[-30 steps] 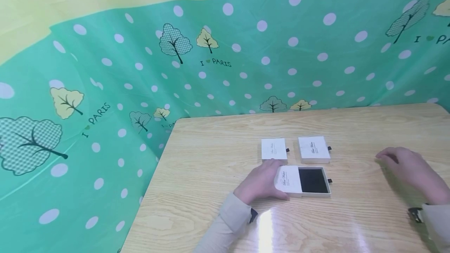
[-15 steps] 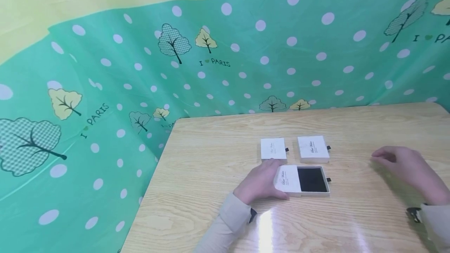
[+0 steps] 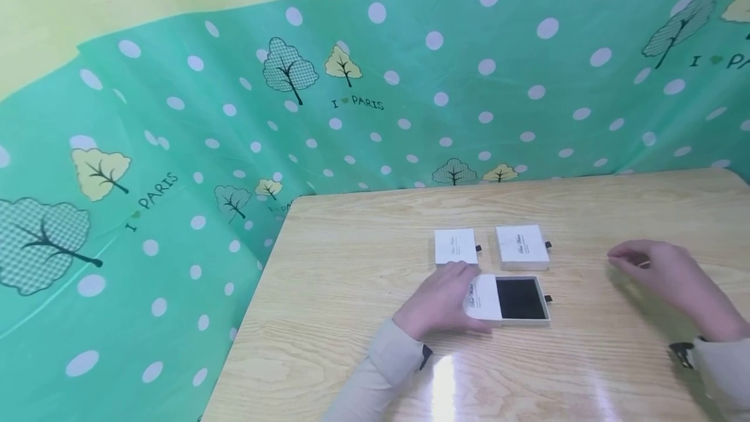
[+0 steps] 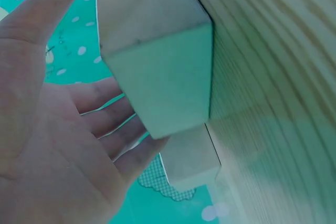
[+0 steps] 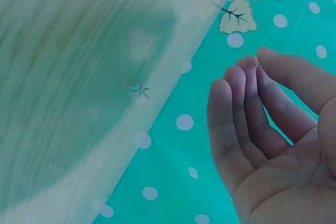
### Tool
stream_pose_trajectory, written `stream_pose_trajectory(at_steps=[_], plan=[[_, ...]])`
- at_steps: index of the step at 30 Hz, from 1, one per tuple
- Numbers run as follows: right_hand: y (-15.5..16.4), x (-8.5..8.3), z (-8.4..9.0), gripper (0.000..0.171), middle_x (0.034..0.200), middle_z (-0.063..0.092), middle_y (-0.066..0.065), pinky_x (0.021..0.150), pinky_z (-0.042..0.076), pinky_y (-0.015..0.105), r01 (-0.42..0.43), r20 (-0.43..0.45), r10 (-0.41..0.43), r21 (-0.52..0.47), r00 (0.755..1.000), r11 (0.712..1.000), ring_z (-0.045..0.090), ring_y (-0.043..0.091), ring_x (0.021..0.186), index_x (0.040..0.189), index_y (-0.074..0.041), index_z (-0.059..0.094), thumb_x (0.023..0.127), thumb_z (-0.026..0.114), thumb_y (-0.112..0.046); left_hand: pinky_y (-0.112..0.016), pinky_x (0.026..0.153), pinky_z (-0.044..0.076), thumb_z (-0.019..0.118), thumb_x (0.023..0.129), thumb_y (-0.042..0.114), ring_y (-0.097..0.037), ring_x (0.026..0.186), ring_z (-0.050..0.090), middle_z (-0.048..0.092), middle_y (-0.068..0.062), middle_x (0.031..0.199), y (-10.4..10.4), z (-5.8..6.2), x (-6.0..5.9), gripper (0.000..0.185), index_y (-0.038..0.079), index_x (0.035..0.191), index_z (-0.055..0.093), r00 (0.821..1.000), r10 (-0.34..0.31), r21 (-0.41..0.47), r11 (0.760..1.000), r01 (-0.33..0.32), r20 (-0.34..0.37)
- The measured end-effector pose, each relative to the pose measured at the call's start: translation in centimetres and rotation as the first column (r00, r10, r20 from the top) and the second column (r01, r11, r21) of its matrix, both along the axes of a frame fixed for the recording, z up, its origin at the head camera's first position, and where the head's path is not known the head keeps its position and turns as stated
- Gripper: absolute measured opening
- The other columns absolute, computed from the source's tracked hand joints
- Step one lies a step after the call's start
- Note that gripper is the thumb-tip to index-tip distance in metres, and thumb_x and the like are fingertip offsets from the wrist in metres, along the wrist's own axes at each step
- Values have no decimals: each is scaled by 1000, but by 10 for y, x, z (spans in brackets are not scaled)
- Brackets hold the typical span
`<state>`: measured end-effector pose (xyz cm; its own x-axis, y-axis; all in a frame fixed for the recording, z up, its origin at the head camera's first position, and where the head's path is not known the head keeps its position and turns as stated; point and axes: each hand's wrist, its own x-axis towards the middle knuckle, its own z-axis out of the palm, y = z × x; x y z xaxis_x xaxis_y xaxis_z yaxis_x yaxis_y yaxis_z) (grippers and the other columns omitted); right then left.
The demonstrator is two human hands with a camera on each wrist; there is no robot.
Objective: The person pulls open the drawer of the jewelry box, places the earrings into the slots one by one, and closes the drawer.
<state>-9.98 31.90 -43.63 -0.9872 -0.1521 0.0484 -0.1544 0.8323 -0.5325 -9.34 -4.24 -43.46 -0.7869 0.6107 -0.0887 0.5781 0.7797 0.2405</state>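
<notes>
A white slide-out gift box (image 3: 484, 298) lies half pulled out on the table, its drawer lined in black (image 3: 521, 299) and bearing a dark pull tab on the right. My left hand (image 3: 442, 299) grips the sleeve end, thumb along the near side and fingers at the far side. In the left wrist view the box (image 4: 157, 77) rises between thumb and fingers. To the right of the boxes my right hand (image 3: 662, 272) is over the table. Between its thumb and index tip it pinches a tiny shiny piece (image 5: 256, 64) with a thin wire end, its kind too small to tell.
Two closed white boxes with dark tabs stand behind the half-open one, a left box (image 3: 456, 246) and a right box (image 3: 522, 247). The wooden table (image 3: 328, 266) ends at a green dotted curtain (image 3: 375, 83) behind and on the left.
My right hand has moved left, nearer to the boxes, still pinching. The left hand has slid slightly to the right on the sleeve. The half-open box and the other boxes have stayed put.
</notes>
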Motion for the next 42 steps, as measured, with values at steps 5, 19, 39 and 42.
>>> stream_pose_trajectory(at_steps=[5, 19, 39, 42], plan=[[-5, 2, 3, 26, 96, 69, 28, 74, 52, 60, 3, -14, -3, -2, 1000, 1000, 66, 46, 86, 106, 10, 68, 92, 69, -11, -23, 107, 40, 77, 68, 70, -8, 123, 49, 51, 8, 138, 9, 4, -1, 97, 19, 145, 46, 1000, -17, -12, 1000, 17, -5], [-22, 4, 15, 24, 105, 68, 31, 79, 51, 62, -30, -40, 30, -17, 999, 999, 65, 48, 92, 106, 7, 70, 89, 71, -9, -23, 99, 45, 73, 70, 73, -7, 112, 54, 55, 9, 131, 21, -5, -9, 91, 23, 143, 49, 995, -72, -39, 997, 70, -63], [-59, 10, 9, 16, 89, 73, 7, 69, 58, 30, -185, -96, 179, -51, 979, 981, 66, 10, 76, 98, 1, 72, 83, 75, -2, -16, 78, 42, 75, 72, 67, -2, 96, 51, 58, 11, 120, 22, -7, -7, 83, 27, 141, 50, 999, -37, -7, 999, 37, -16], [-65, 9, 9, 16, 90, 74, 9, 71, 58, 34, -196, -104, 190, -48, 976, 979, 68, 16, 78, 98, 0, 73, 82, 75, -1, -16, 75, 41, 76, 72, 67, -2, 95, 50, 58, 11, 120, 22, -7, -7, 84, 26, 141, 50, 1000, -29, -4, 1000, 29, -11]])
